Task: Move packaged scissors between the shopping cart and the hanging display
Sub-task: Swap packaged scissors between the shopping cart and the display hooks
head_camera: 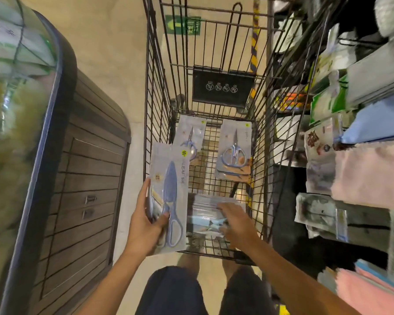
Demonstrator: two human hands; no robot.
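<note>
Packaged scissors (168,198) with blue handles stand upright at the near left edge of the shopping cart (156,87), gripped by the left hand (146,223), thumb across the card's front. Right hand (234,221) reaches down onto a blurred pack (205,214) on the cart floor; its fingers lie over it, grip unclear. Two more scissor packs (233,153) lie further in.

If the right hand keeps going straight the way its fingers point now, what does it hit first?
The right hand reaches down and left into the cart; its fingertips already seem to be at the blurred pack of scissors at the near end. That pack looks first in line, though depth and contact are unclear.
</note>
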